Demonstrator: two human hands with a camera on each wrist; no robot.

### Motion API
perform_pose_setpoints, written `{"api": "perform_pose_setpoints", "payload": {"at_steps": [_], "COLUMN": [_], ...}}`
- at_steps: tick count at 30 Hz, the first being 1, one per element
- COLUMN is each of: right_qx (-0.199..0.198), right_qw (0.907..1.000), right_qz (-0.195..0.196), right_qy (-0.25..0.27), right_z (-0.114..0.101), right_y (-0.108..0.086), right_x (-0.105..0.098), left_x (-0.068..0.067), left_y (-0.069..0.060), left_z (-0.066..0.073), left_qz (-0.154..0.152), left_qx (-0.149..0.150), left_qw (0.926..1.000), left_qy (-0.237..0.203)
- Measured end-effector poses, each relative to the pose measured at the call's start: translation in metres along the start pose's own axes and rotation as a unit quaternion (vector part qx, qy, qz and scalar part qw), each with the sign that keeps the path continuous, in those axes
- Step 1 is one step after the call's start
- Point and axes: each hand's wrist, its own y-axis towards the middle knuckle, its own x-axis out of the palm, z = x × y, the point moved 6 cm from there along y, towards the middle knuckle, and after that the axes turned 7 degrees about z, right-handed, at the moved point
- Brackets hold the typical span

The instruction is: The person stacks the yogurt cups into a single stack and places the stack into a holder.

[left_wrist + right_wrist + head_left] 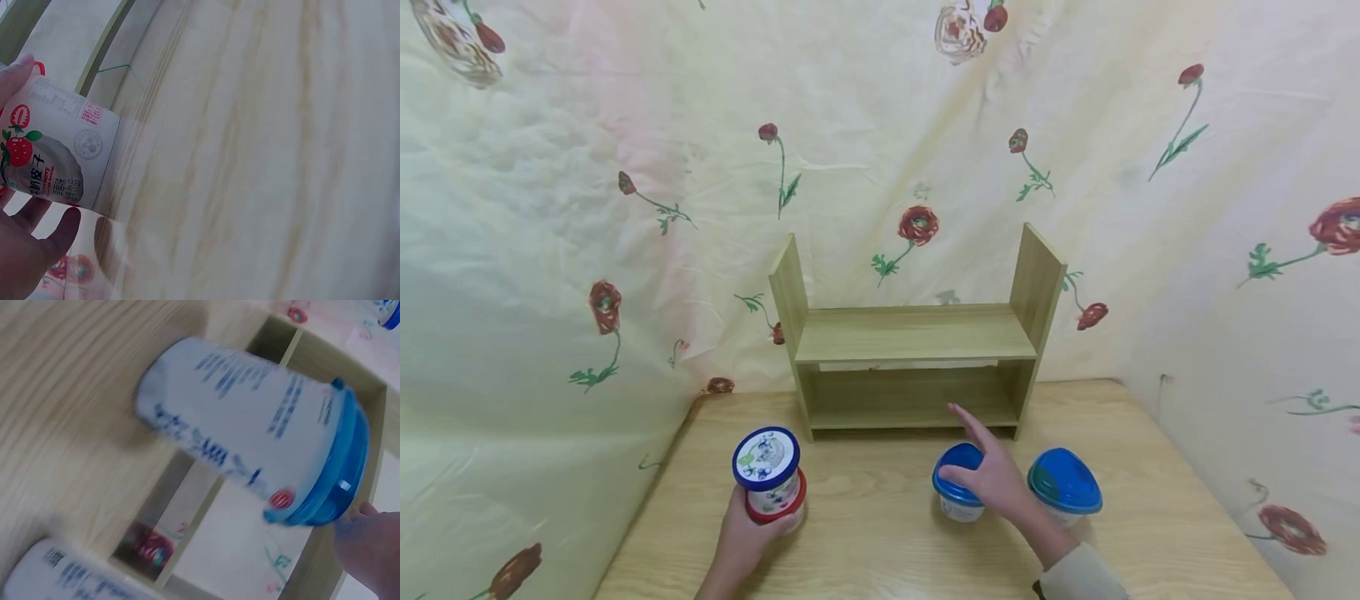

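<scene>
My left hand (747,533) grips a red-lidded cup (797,510), on whose lid stands a cup with a dark blue rim (766,458). In the left wrist view the strawberry-printed cup (62,144) is between the thumb and fingers of the left hand (31,250). Over a blue-lidded tub (961,500) is my right hand (996,483), fingers extended and thumb apart. A second blue-lidded tub (1066,479) stands to its right. In the right wrist view, the right hand (372,550) is beside the lid of a white tub (231,419); contact cannot be told.
A two-level wooden shelf (917,333) with raised side panels stands at the back of the wooden table (865,533). Behind and at both sides hangs flowered cloth (850,167). Another white tub (62,575) shows at the lower left of the right wrist view.
</scene>
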Motion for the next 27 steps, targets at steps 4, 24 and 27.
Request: {"api": "perform_pose_setpoints", "payload": {"at_steps": [4,24,27], "right_qx": [0.013,0.132,0.143], "right_qw": [0.9997,0.9870,0.9844], "right_qz": [0.001,0.007,0.005], "right_qy": [-0.021,-0.091,-0.102], "right_z": [0.010,0.055,0.059], "right_y": [-0.008,-0.034,-0.035], "right_x": [-0.004,-0.003,-0.002], "left_x": [-0.002,-0.008,-0.007], "left_y": [0.002,0.006,0.005], "left_z": [-0.002,-0.007,-0.006], "left_qz": [-0.005,-0.011,-0.012], "left_qx": [0.004,0.005,0.008], "left_qw": [1.0000,0.9999,0.9999], "left_qy": [-0.003,0.002,0.000]}}
